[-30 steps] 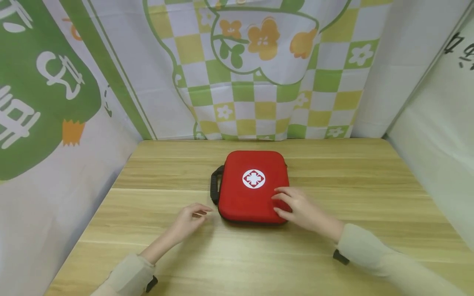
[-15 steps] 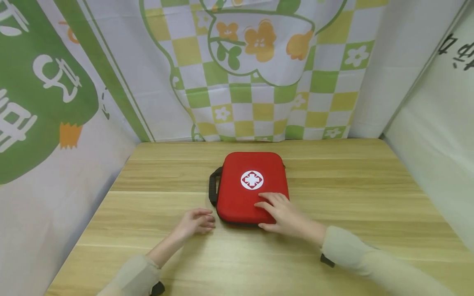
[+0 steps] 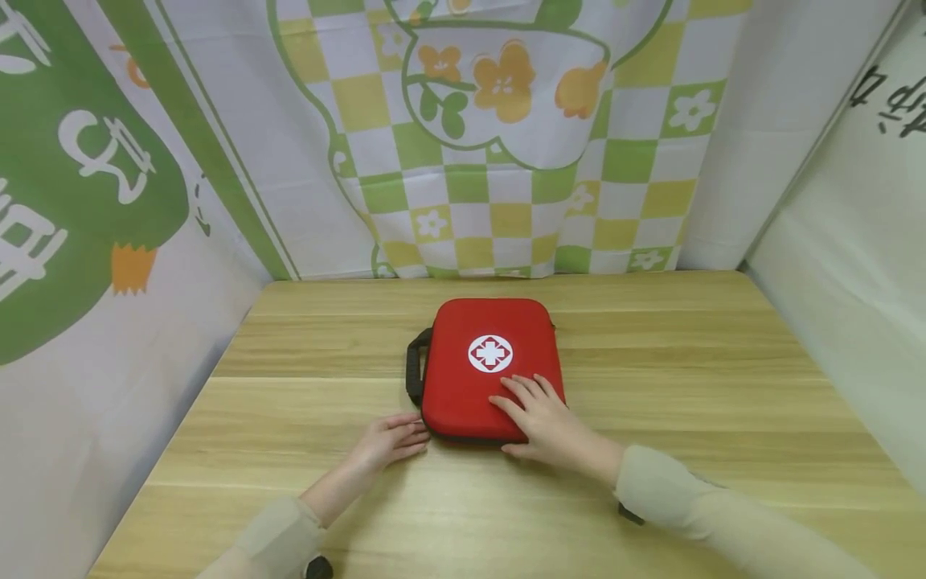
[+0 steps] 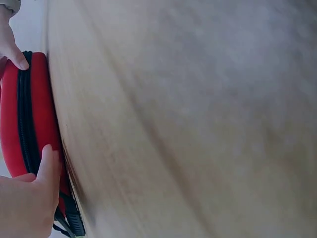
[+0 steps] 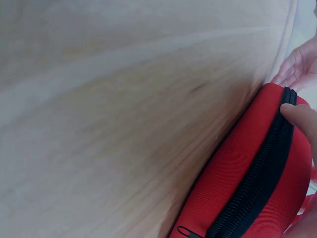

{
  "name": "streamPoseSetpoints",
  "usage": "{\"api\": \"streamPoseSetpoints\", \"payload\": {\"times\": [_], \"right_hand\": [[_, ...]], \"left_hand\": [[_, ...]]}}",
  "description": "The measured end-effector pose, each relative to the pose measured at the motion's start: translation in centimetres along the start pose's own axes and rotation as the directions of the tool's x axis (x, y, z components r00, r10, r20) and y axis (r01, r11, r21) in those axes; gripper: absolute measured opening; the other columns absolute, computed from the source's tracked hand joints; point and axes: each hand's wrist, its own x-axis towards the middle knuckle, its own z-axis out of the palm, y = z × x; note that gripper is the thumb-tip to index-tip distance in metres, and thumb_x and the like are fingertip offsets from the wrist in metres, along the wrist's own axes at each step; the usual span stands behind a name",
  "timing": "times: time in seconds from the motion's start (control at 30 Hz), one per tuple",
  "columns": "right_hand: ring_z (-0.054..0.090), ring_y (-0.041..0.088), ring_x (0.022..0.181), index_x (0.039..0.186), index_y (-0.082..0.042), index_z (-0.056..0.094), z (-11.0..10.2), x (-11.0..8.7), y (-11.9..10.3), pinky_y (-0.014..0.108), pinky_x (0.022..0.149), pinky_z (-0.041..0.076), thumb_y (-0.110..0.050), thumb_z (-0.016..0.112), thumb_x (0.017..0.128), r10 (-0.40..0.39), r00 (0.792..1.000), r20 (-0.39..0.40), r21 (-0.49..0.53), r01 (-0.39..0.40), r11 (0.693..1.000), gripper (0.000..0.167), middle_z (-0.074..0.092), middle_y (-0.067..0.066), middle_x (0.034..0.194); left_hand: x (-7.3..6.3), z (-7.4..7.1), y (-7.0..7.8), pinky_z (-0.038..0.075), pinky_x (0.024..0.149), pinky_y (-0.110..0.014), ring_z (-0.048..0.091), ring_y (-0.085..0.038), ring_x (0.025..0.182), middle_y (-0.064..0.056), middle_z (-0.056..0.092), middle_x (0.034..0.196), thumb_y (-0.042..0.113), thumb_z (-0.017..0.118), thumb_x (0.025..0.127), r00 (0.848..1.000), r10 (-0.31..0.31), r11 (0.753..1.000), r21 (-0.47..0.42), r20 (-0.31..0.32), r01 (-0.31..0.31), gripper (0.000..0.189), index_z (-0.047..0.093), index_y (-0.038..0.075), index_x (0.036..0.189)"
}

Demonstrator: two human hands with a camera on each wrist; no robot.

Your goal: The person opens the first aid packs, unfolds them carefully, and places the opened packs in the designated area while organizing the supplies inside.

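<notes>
A red first-aid case [image 3: 463, 398] with a white cross emblem [image 3: 489, 354] lies flat on the table, zipped up. Its black handle [image 3: 414, 370] points left. My right hand [image 3: 546, 426] grips the case at the front edge, fingers spread over the lid. In the right wrist view the thumb [image 5: 295, 116] lies on the black zipper [image 5: 257, 178], and a zipper pull [image 5: 188, 232] shows lower down. At the front left corner, below the handle, my left hand [image 3: 387, 444] touches the case with fingers fairly straight; the left wrist view shows them along its side.
The wooden table [image 3: 723, 386] stretches around the case on all sides. Behind it hangs a green and yellow checked curtain [image 3: 463, 185]. White printed cloth walls close off the left and right sides.
My right hand has slid left from the case's right edge to its front edge, with the thumb now on the front. The left hand has moved right, up to the case's corner.
</notes>
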Motion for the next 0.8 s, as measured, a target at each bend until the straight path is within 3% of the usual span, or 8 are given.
{"api": "streamPoseSetpoints", "payload": {"times": [0.17,0.5,0.67,0.8], "right_hand": [[0.038,0.033,0.117,0.125,-0.010,0.047,0.1,0.0,0.0,0.053,0.098,0.029,-0.042,0.073,0.067,-0.015,1.000,-0.008,-0.040,0.015,0.999,0.072,0.045,0.016,0.127],[0.040,0.033,0.115,0.123,-0.010,0.049,0.3,0.2,-0.4,0.053,0.098,0.030,-0.041,0.073,0.066,-0.009,0.999,-0.039,-0.045,0.007,0.999,0.069,0.047,0.016,0.124],[0.046,0.035,0.110,0.120,-0.008,0.051,0.3,0.4,-0.9,0.051,0.093,0.037,-0.042,0.073,0.066,-0.032,0.996,-0.088,-0.146,0.019,0.989,0.068,0.051,0.019,0.118],[0.053,0.036,0.100,0.116,-0.006,0.055,0.4,0.5,-1.2,0.047,0.084,0.046,-0.042,0.072,0.065,-0.099,0.980,-0.173,-0.255,0.052,0.965,0.064,0.056,0.021,0.110]], "left_hand": [[0.2,0.2,-0.1,0.045,0.087,-0.039,0.049,-0.040,0.107,-0.036,0.044,0.118,-0.004,0.035,0.091,0.998,-0.003,1.000,-0.019,-0.064,0.002,0.034,0.038,-0.018,0.122],[-0.2,0.3,-0.1,0.045,0.088,-0.038,0.054,-0.032,0.103,-0.032,0.046,0.119,-0.004,0.040,0.088,0.995,-0.007,0.996,-0.090,-0.095,-0.001,0.036,0.040,-0.014,0.123],[-0.4,0.3,0.1,0.045,0.088,-0.039,0.057,-0.027,0.098,-0.026,0.050,0.118,-0.005,0.045,0.086,0.994,0.003,0.994,-0.109,-0.110,-0.015,0.036,0.043,-0.013,0.121],[-0.5,0.3,0.3,0.044,0.089,-0.039,0.058,-0.025,0.098,-0.022,0.053,0.117,-0.004,0.049,0.085,0.994,0.011,0.994,-0.107,-0.111,-0.023,0.034,0.047,-0.011,0.119]]}}
